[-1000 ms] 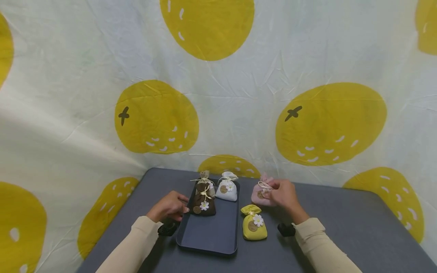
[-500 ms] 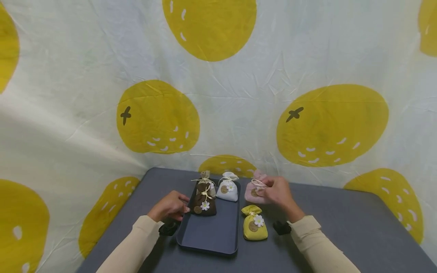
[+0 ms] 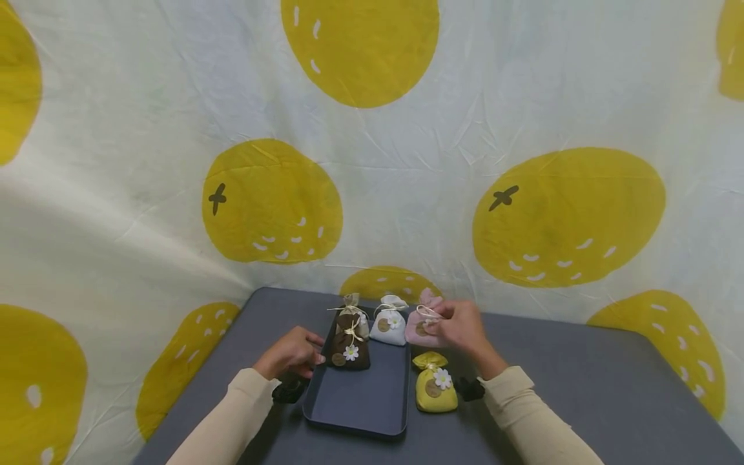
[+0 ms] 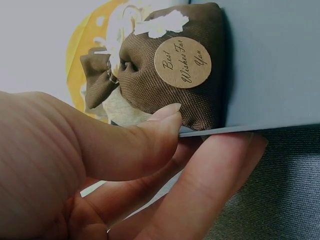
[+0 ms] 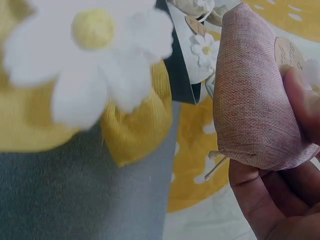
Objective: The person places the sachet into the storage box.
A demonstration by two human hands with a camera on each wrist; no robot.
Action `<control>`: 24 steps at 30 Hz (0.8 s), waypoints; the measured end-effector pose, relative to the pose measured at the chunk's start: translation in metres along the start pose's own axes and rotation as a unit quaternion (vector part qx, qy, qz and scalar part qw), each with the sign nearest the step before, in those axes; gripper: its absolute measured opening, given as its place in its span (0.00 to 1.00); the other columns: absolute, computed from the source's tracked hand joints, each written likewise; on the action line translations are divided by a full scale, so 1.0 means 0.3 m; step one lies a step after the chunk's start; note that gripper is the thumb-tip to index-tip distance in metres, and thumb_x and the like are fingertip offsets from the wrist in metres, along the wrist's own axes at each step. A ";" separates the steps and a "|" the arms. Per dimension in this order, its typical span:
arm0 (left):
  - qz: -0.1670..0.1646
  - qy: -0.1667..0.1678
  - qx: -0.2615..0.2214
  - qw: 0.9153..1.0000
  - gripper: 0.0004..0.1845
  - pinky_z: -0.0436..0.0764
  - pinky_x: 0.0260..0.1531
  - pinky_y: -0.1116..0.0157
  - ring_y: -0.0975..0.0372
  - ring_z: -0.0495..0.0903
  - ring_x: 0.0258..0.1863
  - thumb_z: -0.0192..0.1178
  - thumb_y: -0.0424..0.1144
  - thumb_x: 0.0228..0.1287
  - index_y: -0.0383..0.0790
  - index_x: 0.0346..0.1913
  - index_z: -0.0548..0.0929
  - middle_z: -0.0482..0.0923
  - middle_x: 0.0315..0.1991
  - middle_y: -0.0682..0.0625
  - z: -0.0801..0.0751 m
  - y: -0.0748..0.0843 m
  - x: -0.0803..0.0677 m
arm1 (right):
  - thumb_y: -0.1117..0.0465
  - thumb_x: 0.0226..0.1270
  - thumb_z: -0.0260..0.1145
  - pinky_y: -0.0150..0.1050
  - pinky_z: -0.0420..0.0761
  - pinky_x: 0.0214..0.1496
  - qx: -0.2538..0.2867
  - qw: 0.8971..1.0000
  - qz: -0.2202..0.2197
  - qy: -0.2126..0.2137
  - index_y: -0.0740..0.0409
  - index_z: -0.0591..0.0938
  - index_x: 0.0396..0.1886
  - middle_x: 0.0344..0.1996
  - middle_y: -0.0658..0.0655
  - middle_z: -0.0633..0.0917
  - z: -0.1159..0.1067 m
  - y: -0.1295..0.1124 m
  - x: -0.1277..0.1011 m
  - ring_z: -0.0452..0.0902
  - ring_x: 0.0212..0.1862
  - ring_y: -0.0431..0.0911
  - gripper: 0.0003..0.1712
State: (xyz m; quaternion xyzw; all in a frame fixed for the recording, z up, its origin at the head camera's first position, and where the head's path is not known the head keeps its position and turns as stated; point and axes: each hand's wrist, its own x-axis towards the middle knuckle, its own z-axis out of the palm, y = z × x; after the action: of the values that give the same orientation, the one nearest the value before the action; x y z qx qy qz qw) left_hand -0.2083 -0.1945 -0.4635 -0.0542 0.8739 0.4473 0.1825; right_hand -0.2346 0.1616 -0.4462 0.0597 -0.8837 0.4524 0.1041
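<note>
The left hand [image 3: 294, 353] pinches the dark tray [image 3: 356, 403] at nine o'clock, best held steady; the right hand [image 3: 465, 328] grasps the pink drawstring pouch [image 3: 417, 330] near two o'clock; gentle lifting would spare the white pouch [image 3: 388, 332].

Plain cream sleeves [image 3: 223, 420], creased cuffs [image 3: 507, 386]; small black wrist-worn devices [image 3: 289, 391], one per side.

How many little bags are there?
5: the beige bag, brown bag and white bag in the tray, the pink bag held in the right hand, and the yellow bag on the table beside the tray.
</note>
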 end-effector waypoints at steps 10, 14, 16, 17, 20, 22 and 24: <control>0.006 0.004 -0.001 1.000 0.24 0.87 0.22 0.62 0.58 0.85 0.23 0.69 0.23 0.61 0.27 0.61 0.83 0.89 0.42 0.40 0.005 -0.006 -0.005 | 0.72 0.41 0.81 0.33 0.77 0.32 0.013 1.000 -0.016 -0.005 0.62 0.90 0.24 0.24 0.57 0.90 0.052 -0.032 0.001 0.78 0.29 0.42 0.08; 0.007 0.005 0.000 1.000 0.23 0.87 0.22 0.62 0.58 0.85 0.22 0.69 0.23 0.61 0.28 0.61 0.84 0.89 0.40 0.41 0.009 -0.011 -0.005 | 0.72 0.40 0.81 0.34 0.78 0.32 0.011 1.000 -0.007 -0.013 0.60 0.90 0.22 0.24 0.55 0.90 0.080 -0.045 0.000 0.78 0.30 0.42 0.08; 0.006 0.004 -0.002 1.000 0.23 0.87 0.22 0.62 0.58 0.86 0.24 0.69 0.23 0.61 0.28 0.61 0.84 0.89 0.40 0.42 0.011 -0.010 -0.005 | 0.72 0.40 0.81 0.34 0.80 0.33 0.009 1.000 0.001 -0.016 0.59 0.90 0.22 0.25 0.55 0.90 0.093 -0.051 -0.001 0.79 0.31 0.43 0.09; 0.006 0.004 -0.002 1.000 0.23 0.87 0.22 0.62 0.58 0.87 0.25 0.69 0.23 0.62 0.28 0.61 0.84 0.88 0.40 0.42 0.011 -0.010 -0.004 | 0.72 0.40 0.81 0.35 0.80 0.34 0.011 1.000 0.002 -0.015 0.59 0.90 0.22 0.26 0.54 0.90 0.099 -0.054 0.000 0.80 0.32 0.42 0.09; 0.007 0.005 -0.001 1.000 0.23 0.87 0.21 0.63 0.57 0.87 0.26 0.69 0.23 0.62 0.28 0.61 0.84 0.88 0.41 0.42 0.009 -0.009 -0.004 | 0.73 0.39 0.81 0.35 0.80 0.33 0.018 1.000 -0.006 -0.016 0.59 0.91 0.22 0.26 0.55 0.91 0.111 -0.067 0.001 0.80 0.31 0.43 0.09; 0.008 0.006 -0.001 1.000 0.23 0.87 0.21 0.63 0.58 0.87 0.26 0.69 0.23 0.61 0.28 0.61 0.84 0.88 0.41 0.42 0.006 -0.007 -0.007 | 0.73 0.39 0.81 0.34 0.79 0.32 0.020 1.000 -0.015 -0.017 0.58 0.91 0.22 0.25 0.55 0.91 0.119 -0.075 0.004 0.79 0.30 0.42 0.09; 0.007 0.006 0.001 1.000 0.23 0.87 0.22 0.62 0.58 0.87 0.25 0.69 0.23 0.61 0.28 0.61 0.84 0.88 0.41 0.42 0.003 -0.006 -0.010 | 0.73 0.38 0.80 0.33 0.77 0.30 0.016 0.999 -0.024 -0.019 0.59 0.91 0.22 0.23 0.54 0.90 0.126 -0.082 0.006 0.78 0.29 0.42 0.09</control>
State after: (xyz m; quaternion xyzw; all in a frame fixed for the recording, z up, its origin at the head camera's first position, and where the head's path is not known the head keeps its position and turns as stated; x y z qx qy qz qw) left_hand -0.2046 -0.1950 -0.4643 -0.0506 0.8759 0.4473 0.1738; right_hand -0.2364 0.1166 -0.4479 0.0914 -0.8767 0.4623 0.0968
